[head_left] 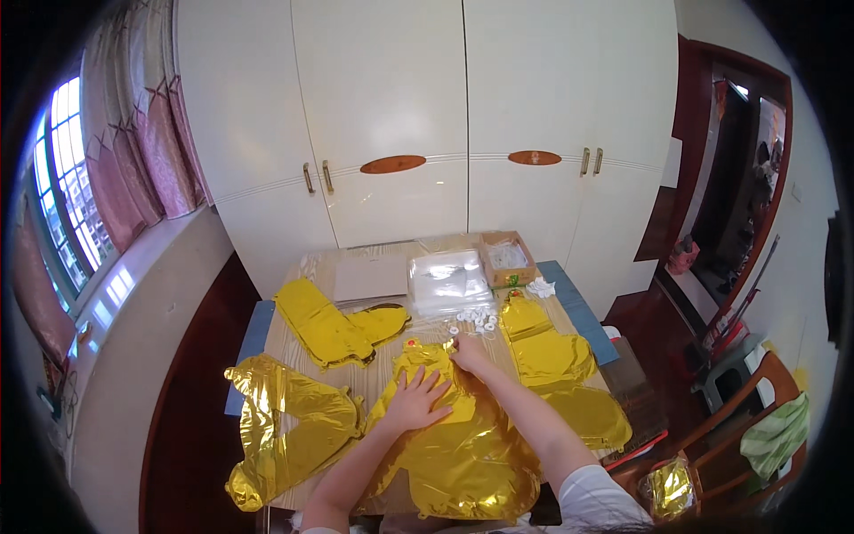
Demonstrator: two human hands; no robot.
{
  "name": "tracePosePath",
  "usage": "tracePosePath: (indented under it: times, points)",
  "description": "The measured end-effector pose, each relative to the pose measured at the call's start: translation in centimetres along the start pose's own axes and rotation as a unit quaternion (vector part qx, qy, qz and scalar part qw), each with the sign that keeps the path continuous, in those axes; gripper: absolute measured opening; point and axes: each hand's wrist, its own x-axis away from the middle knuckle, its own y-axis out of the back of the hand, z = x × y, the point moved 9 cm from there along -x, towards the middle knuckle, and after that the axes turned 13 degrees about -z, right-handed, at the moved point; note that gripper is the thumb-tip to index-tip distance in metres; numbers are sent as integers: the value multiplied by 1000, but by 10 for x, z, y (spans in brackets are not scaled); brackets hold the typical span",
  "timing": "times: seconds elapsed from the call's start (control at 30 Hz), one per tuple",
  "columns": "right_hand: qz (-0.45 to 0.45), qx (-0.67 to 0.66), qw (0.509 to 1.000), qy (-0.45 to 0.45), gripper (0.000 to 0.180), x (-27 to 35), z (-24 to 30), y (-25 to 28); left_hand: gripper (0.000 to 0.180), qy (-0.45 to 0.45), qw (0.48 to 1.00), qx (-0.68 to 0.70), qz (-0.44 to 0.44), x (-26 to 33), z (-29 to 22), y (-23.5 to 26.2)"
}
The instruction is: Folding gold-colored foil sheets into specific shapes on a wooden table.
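A flat gold foil balloon [463, 454] lies in front of me on the table, with a small red mark at its top edge. My left hand [414, 400] rests flat on its upper part, fingers spread. At the balloon's top right corner, the fingers of my right hand [465, 352] are pinched together on the foil. Just beyond that hand lie several small white ring-shaped pieces [479, 319]. More flat gold foil balloons surround this one: a crumpled, shiny one [294, 427] at left, a stack [325, 329] at far left, and others [556, 360] at right.
Toward the back of the table [311, 267] are a pale flat sheet [369, 278], a stack of clear plastic bags [449, 280] and a cardboard box [510, 258] with white contents. White cabinets [382, 107] stand behind. A wooden chair [776, 378] with a green cloth is at right.
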Motion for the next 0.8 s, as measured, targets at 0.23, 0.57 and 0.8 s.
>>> tracePosePath:
  times: [0.23, 0.57, 0.8]
  points:
    - [-2, 32, 999, 20, 41, -31, 0, -11, 69, -8, 1000, 5, 5, -20, 11, -12]
    - [-115, 95, 977, 151, 24, -16, 47, 11, 70, -17, 1000, 5, 3, -31, 9, -18]
    - [-102, 120, 975, 159, 25, -25, 46, 3, 74, -1, 1000, 8, 22, -31, 7, -17]
